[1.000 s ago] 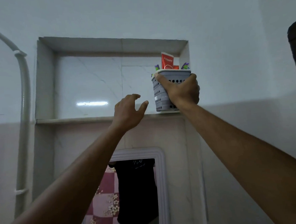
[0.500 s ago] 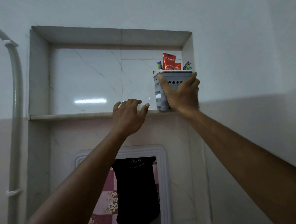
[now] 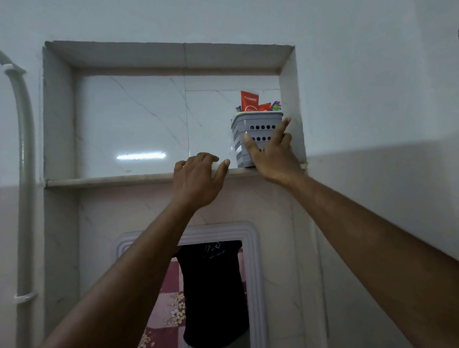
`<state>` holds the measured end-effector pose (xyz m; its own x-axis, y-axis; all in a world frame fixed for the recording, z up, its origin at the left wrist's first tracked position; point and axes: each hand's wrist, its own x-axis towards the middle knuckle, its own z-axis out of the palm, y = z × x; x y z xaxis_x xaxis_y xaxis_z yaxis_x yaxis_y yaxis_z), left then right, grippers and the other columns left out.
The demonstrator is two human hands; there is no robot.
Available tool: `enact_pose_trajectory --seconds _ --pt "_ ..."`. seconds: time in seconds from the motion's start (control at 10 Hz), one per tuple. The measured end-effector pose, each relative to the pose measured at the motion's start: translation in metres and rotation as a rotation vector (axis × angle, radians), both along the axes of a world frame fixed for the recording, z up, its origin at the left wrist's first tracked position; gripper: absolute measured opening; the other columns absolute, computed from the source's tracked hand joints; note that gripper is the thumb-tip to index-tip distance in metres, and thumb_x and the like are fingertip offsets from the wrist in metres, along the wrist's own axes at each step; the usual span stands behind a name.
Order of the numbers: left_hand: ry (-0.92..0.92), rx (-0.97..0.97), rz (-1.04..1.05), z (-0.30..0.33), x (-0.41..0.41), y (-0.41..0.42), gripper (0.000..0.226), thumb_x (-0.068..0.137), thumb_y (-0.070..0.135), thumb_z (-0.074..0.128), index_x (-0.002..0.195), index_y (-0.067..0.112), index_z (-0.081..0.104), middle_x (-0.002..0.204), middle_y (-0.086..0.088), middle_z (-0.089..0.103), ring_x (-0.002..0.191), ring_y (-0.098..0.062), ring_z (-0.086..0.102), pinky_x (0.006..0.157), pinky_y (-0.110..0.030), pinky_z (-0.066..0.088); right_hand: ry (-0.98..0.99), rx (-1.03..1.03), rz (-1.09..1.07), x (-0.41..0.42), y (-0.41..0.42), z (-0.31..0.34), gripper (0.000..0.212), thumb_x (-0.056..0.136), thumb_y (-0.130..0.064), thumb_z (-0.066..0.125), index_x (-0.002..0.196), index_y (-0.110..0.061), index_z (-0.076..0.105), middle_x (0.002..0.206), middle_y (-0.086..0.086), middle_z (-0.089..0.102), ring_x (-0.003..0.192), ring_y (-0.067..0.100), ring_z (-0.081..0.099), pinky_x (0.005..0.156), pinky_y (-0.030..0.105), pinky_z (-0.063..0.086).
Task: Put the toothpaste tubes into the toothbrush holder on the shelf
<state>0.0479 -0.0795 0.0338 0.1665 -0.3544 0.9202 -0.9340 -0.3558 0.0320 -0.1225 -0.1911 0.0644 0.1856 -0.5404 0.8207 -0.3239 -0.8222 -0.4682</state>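
A grey perforated toothbrush holder (image 3: 257, 121) stands at the right end of the shelf (image 3: 111, 179) in a wall niche. A red toothpaste tube (image 3: 249, 100) sticks up out of it, with a smaller red tube (image 3: 264, 107) and purple-green packets beside it. My right hand (image 3: 271, 155) lies flat against the holder's front, fingers spread, not wrapped around it. My left hand (image 3: 199, 179) is empty, fingers curled over the shelf's front edge just left of the holder.
The niche's right wall (image 3: 290, 104) stands close beside the holder. A white pipe (image 3: 23, 158) runs down the left wall. Below the shelf hangs a mirror (image 3: 252, 279) with a white frame, reflecting a dark shirt.
My right hand has let go of the holder, now set on the shelf, and slid lower with its fingers spread. My left hand has risen to the shelf edge.
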Motion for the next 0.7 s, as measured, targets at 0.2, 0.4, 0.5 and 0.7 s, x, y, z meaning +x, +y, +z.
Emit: enact_pose_trajectory --seconds 0.2,0.4,0.5,0.7 --pt "-0.005 0.017 0.004 -0.001 -0.001 0.003 0.063 0.107 0.069 0.031 0.138 0.026 0.066 0.144 0.004 0.066 0.134 -0.022 0.059 0.112 -0.046 0.034 -0.004 -0.006 -0.017 0.001 -0.007 -0.017 0.122 0.102 -0.087 0.038 0.174 -0.013 -0.026 0.179 0.022 0.022 0.152 0.045 0.049 0.114 0.054 0.049" --pt "0.074 0.01 -0.074 -0.007 -0.008 0.009 0.06 0.108 0.066 0.037 0.143 0.024 0.062 0.147 0.002 0.065 0.133 -0.022 0.062 0.117 -0.044 0.031 -0.053 -0.031 0.009 -0.001 -0.013 -0.021 0.129 0.098 -0.086 0.053 0.177 -0.008 -0.012 0.169 0.019 0.029 0.146 0.04 0.049 0.105 0.051 0.054" --pt "0.113 -0.018 -0.155 -0.014 -0.013 0.021 0.056 0.108 0.06 0.045 0.147 0.022 0.058 0.149 0.0 0.063 0.135 -0.023 0.06 0.12 -0.043 0.032 -0.108 -0.065 0.024 -0.008 -0.007 -0.027 0.123 0.098 -0.08 0.063 0.177 -0.005 0.005 0.165 0.018 0.03 0.149 0.037 0.043 0.11 0.049 0.051" --pt "0.126 -0.123 -0.272 -0.023 -0.039 0.05 0.054 0.109 0.053 0.05 0.149 0.018 0.056 0.152 -0.003 0.061 0.139 -0.024 0.057 0.118 -0.051 0.042 -0.392 -0.33 0.057 -0.024 0.011 -0.048 0.067 0.106 -0.061 0.066 0.152 -0.012 0.059 0.138 0.011 0.062 0.127 0.03 0.062 0.101 0.049 0.057"
